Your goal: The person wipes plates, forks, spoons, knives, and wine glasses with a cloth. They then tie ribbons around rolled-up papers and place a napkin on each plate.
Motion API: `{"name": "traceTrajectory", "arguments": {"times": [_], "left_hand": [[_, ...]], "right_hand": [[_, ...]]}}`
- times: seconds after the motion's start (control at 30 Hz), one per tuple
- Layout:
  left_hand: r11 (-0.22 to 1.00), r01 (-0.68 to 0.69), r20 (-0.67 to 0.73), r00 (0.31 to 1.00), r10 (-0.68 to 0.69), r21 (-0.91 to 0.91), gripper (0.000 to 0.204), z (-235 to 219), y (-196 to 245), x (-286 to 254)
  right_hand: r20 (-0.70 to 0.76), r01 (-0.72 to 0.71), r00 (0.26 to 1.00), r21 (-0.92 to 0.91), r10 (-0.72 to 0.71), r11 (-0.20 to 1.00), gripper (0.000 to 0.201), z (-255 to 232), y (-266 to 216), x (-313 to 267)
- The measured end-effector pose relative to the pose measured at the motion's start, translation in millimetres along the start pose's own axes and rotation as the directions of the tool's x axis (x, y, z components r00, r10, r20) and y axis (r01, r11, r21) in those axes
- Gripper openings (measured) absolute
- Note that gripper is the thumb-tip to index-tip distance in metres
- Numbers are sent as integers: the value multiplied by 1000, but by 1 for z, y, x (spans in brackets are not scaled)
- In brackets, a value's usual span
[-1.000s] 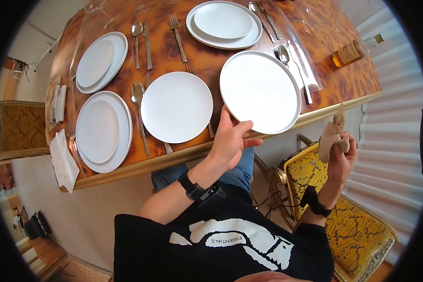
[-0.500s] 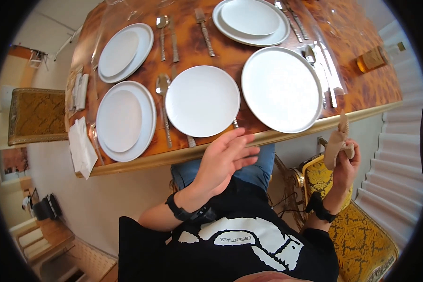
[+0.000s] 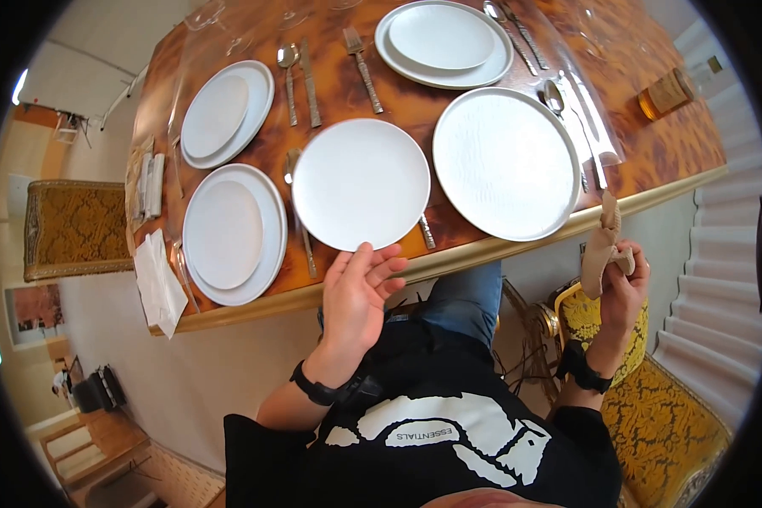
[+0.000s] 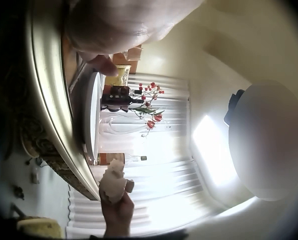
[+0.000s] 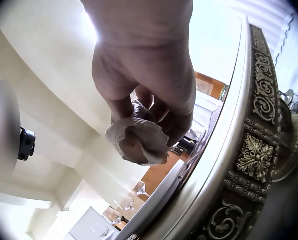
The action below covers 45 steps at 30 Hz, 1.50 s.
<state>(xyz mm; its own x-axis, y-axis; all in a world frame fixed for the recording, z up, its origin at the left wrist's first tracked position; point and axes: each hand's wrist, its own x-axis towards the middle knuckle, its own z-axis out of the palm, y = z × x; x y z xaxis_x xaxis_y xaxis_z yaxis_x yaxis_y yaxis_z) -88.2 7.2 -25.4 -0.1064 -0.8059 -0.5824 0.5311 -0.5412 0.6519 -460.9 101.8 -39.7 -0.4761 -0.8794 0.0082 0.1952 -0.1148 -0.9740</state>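
In the head view my left hand (image 3: 356, 300) is at the near rim of a round white plate (image 3: 361, 184), pinching it. One fingertip overlaps the rim while the other fingers spread to the right. The plate covers part of a spoon at its left. A larger white plate (image 3: 508, 163) with a raised rim sits just right of it, near the table edge. My right hand (image 3: 625, 292) holds a bunched beige cloth (image 3: 599, 261) off the table's front edge. The right wrist view shows this cloth (image 5: 139, 142) crumpled between the fingers.
Stacked white plates (image 3: 233, 234) stand at the left and far side, with spoons, knives and forks between. A bottle (image 3: 665, 93) lies in view at the right, and a paper napkin (image 3: 161, 284) at the left corner. A yellow chair (image 3: 665, 432) stands by the right arm.
My left hand has let go of the larger plate and moved left to the smaller one, which has shifted slightly left and away. The right hand keeps the cloth in about the same place.
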Motion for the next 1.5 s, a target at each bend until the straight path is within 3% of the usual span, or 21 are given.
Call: {"name": "traceTrajectory", "arguments": {"times": [0.07, 0.13, 0.2, 0.27, 0.43, 0.77, 0.97, 1.03, 1.07, 1.13, 1.17, 1.2, 1.23, 1.27, 1.3, 1.37, 1.5], "left_hand": [[999, -19, 13, 1000, 18, 31, 22, 8, 6, 2], [985, 1, 165, 986, -30, 173, 23, 20, 16, 8], [975, 13, 215, 975, -62, 220, 23, 45, 20, 17], [920, 111, 298, 925, -234, 377, 21, 70, 19, 31], [852, 207, 332, 856, -396, 482, 20, 103, 3, 60], [799, 214, 267, 867, -420, 561, 24, 113, 1, 68], [747, 306, 287, 786, -548, 590, 30, 111, 11, 70], [685, 365, 294, 705, -646, 630, 30, 111, 18, 71], [684, 365, 294, 703, -647, 632, 30, 111, 22, 69], [692, 158, 348, 773, -531, 704, 30, 112, 37, 57], [772, -120, 489, 830, -267, 624, 30, 113, 52, 43], [738, -470, 633, 771, 76, 483, 31, 115, 70, 33], [667, -709, 691, 601, 400, 230, 43, 122, 86, 20], [206, -930, 790, 369, 491, 306, 57, 127, 121, 5], [-203, -927, 820, 158, 551, 315, 77, 119, 152, -6], [-71, -973, 760, -215, 613, -219, 55, 118, 202, -29], [-112, -985, 741, -170, 649, -127, 53, 98, 205, -28]], "right_hand": [[-34, 19, 999, -9, -19, 1000, 26, -4, -1, -3], [-39, 19, 999, 1, -19, 1000, 26, -9, -2, -6], [-59, 17, 998, 14, -16, 1000, 25, -1, -6, -8], [-69, 17, 998, 33, -14, 999, 25, -2, -8, -8], [-88, 49, 995, 30, -46, 998, 24, -14, -3, -14], [-97, 10, 995, 29, -7, 1000, 23, -32, 3, -17], [-74, 22, 997, 16, -21, 1000, 22, -27, 6, -9], [-69, 25, 997, 10, -25, 1000, 22, -28, 9, -7], [-64, 27, 998, -1, -28, 1000, 22, -28, 10, -7], [-73, 17, 997, 24, -15, 1000, 23, -24, 6, -6], [-80, 3, 997, 49, 1, 999, 26, -23, 3, -7], [-88, 0, 996, 43, 3, 999, 26, -25, 3, -7], [-100, 1, 995, 45, 4, 999, 26, -27, 1, -7], [-105, -1, 994, 47, 6, 999, 26, -28, 0, -8], [-97, -3, 995, 39, 7, 999, 26, -29, 1, -6], [-108, 5, 994, 22, -3, 1000, 26, -30, 3, -3], [-101, 2, 995, 16, -1, 1000, 26, -18, 1, 0]]}}
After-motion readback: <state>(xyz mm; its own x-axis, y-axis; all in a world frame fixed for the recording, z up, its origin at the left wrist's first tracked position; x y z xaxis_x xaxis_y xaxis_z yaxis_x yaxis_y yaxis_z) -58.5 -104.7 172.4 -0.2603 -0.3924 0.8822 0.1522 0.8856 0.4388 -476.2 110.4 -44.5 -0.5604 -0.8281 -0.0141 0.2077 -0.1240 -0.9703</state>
